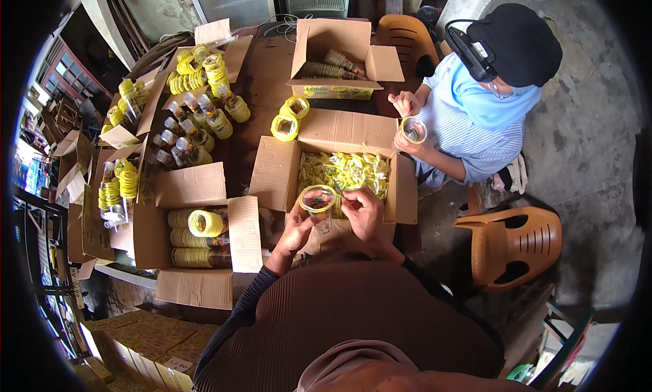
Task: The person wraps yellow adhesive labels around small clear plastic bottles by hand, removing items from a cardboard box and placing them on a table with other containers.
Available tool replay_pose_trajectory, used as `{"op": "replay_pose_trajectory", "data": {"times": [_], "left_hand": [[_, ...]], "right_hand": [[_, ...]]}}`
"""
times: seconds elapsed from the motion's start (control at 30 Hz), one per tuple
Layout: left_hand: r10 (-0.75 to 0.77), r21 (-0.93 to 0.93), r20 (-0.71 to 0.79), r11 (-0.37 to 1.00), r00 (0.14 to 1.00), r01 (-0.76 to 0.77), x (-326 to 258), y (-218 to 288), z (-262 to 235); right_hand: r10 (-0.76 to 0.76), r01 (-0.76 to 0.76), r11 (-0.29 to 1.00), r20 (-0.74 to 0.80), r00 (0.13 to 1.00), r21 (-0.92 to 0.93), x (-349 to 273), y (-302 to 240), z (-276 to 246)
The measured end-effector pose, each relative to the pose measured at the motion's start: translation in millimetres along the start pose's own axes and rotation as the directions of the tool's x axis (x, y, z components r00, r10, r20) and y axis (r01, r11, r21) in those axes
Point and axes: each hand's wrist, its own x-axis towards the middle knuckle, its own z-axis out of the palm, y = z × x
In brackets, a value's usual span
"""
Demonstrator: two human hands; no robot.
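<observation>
My left hand [293,234] is wrapped round a clear plastic cup [317,201] with a yellow rim, its mouth tipped up toward me. Just right of the cup, my right hand [365,217] has its thumb and fingers pinched together; whatever they may hold is too small to make out. Both hands are over the near side of an open cardboard box [350,127]. Small yellow-and-white packets [348,169] fill that box. Two yellow-rimmed cups, one [284,127] nearer than the other, stand by its far left corner.
Across the box at right, a person [475,114] holds another cup [413,129]. Stacked cups lie in a box [193,289] at near left and a box [333,35] at the back. More cup stacks [216,69] stand at far left. An orange plastic chair [516,249] is at right.
</observation>
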Motion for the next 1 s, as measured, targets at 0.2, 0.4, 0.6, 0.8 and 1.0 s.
{"op": "replay_pose_trajectory", "data": {"times": [0.2,0.4,0.6,0.8,1.0], "left_hand": [[0.042,-0.183,0.04,0.982,0.998,-0.034,1.5,-10.4,-16.3],[0.089,0.17,-0.177,0.984,0.98,-0.058,2.4,-17.2,-1.1],[0.072,0.242,-0.199,0.97,0.977,-0.022,-2.1,-31.4,2.4],[-0.027,0.237,-0.113,0.97,0.993,0.054,-4.2,-13.7,25.7],[0.093,0.242,-0.157,0.969,0.983,-0.053,3.2,-21.2,9.5]], "right_hand": [[-0.151,0.151,0.988,-0.014,0.988,-0.009,-5.0,-14.3,-4.6],[-0.336,0.323,0.926,-0.034,0.941,-0.195,-11.4,-24.7,-1.5],[-0.285,0.269,0.927,-0.028,0.958,-0.26,-13.6,-15.0,-0.7],[0.062,-0.06,0.998,-0.055,0.997,0.034,-13.4,2.7,-6.6],[-0.059,0.056,0.996,-0.045,0.997,-0.074,-20.2,-19.1,-20.8]]}}
